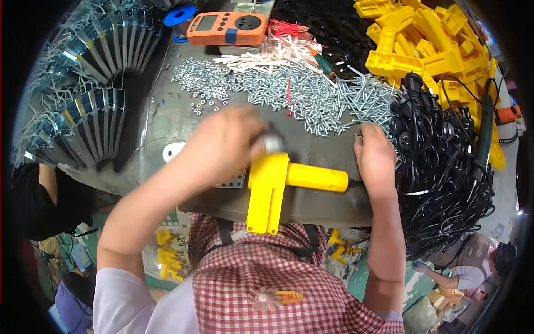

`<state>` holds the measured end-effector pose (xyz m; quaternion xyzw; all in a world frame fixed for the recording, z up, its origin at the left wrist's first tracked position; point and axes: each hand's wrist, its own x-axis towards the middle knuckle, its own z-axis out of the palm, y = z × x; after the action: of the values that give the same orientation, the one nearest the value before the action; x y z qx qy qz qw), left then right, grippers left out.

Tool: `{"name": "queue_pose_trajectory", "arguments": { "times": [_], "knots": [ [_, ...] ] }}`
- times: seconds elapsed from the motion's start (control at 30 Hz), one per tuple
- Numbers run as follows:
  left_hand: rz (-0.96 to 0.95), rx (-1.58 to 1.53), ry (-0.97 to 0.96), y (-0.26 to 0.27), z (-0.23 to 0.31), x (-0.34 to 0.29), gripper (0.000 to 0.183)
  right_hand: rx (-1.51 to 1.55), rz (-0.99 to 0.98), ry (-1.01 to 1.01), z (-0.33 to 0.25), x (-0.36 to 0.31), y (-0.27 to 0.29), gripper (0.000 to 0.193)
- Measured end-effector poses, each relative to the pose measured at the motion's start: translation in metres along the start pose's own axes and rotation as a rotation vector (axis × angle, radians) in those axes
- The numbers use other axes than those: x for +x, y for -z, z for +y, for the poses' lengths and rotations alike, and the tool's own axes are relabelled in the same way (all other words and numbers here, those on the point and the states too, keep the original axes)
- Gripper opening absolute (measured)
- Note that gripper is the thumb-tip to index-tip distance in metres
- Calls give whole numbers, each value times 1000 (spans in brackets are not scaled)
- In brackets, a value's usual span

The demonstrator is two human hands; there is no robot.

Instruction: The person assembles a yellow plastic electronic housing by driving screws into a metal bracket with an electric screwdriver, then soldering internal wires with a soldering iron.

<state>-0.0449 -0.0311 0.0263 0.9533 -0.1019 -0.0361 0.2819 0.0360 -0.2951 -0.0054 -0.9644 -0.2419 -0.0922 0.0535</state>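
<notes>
Your left hand (225, 146) sat curled over the top of the yellow plastic housing (268, 192), fingers closed around a small grey metal part (272, 143) at its upper end; motion blur there, so I couldn't tell exactly how the fingertips pinched it. Looked like you were pressing down to seat or steady that part against the housing. The housing lay flat on the grey bench top (322, 209) right under your fingers, a smooth moulded T-shape, its stem hanging over the near edge toward your checked apron (267, 284) and a round barrel pointing toward your other hand. Your right hand (375, 158) rested palm down just off the barrel's end, fingers bent, tips at the edge of the black cable tangle (445, 161); whether it gripped anything I couldn't tell. Probably bracing the barrel or reaching for a cable. Beyond your fingertips lay a spread of shiny steel screws (311, 94), with small nuts (203, 78) past your left knuckles. Further out: more yellow housings (428, 39), an orange meter (227, 28), white sleeves (267, 55). Outboard of your left hand, fanned dark metal strips (94, 122).
</notes>
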Motion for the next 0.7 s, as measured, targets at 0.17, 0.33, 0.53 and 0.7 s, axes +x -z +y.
{"name": "queue_pose_trajectory", "arguments": {
  "times": [0.17, 0.33, 0.53, 0.7],
  "knots": [
    [251, 329, -107, -16, -49, 42, 22, 976, -256, -222, -33, -1, 25, 9],
    [257, 400, -230, -11, -58, 45, 26, 1121, -497, 28, -87, -36, 58, 13],
    [399, 152, -88, 4, -53, 18, 22, 1104, -710, 9, -98, -62, 63, 12],
    [379, -15, -95, 5, -30, -39, 20, 813, -570, 194, -107, -69, 72, 14]
  ]
}}
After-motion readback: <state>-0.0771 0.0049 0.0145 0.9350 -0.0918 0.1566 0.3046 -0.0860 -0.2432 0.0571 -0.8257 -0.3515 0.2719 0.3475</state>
